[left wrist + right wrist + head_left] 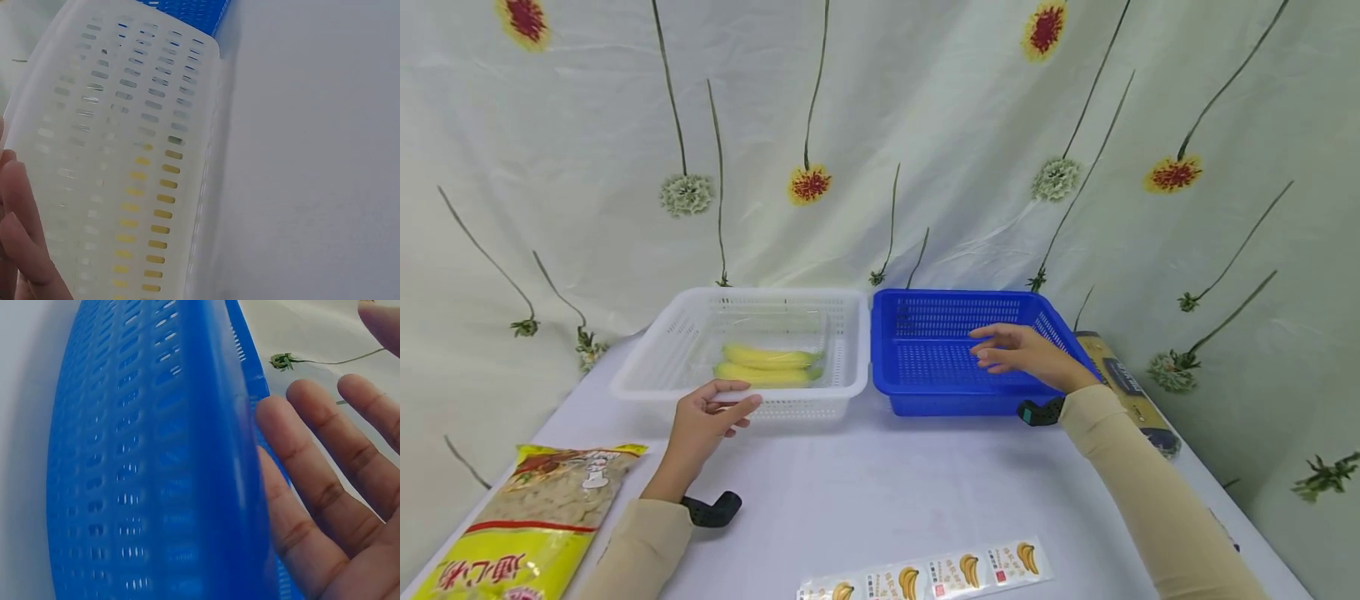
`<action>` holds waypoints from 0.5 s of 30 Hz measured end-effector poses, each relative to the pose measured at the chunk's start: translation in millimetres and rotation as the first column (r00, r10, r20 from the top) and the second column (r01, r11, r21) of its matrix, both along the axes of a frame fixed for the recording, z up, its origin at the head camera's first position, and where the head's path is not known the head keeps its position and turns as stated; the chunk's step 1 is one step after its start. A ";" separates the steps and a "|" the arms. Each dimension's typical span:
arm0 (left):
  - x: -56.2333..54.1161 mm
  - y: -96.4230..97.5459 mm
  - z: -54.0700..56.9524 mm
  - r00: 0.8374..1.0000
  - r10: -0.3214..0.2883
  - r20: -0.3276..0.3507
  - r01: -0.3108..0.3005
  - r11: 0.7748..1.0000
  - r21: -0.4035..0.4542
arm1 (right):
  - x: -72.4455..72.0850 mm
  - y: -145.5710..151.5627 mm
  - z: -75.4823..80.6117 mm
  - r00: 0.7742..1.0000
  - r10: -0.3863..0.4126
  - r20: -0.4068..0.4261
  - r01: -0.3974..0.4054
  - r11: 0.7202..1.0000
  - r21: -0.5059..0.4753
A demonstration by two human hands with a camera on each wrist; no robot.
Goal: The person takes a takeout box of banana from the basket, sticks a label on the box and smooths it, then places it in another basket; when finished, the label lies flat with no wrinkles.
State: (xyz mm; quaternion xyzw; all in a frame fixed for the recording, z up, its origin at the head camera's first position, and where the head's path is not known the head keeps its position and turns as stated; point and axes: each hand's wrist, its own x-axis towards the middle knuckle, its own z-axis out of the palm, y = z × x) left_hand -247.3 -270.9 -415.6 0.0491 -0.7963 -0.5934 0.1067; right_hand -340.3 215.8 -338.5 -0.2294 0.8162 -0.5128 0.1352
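Observation:
My left hand (pixel 703 421) is at the front rim of a white plastic basket (pixel 647 379), its fingers loosely bent. Whether it touches the rim cannot be told. Inside that basket lies a clear plastic package (pixel 775 323) with yellow bananas (pixel 771 358) in it. Through the slots of the basket wall, yellow shows in the left wrist view. My right hand (pixel 1018 354) hovers over the front right of a blue plastic basket (pixel 925 404), holding nothing. Its spread fingers (pixel 325 494) appear beside the blue rim in the right wrist view.
A strip of banana stickers (pixel 936 575) lies on the white table (pixel 850 500) at the front. On the left is a yellow food bag (pixel 535 517). A brown package (pixel 1123 383) lies right of the blue basket. A flowered curtain (pixel 880 125) hangs behind.

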 end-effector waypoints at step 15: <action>-0.7 1.9 -3.1 0.999 0.033 -0.023 -0.034 0.999 -0.009 | -18.5 -41.2 3.3 0.987 0.032 0.159 -0.031 0.999 -0.006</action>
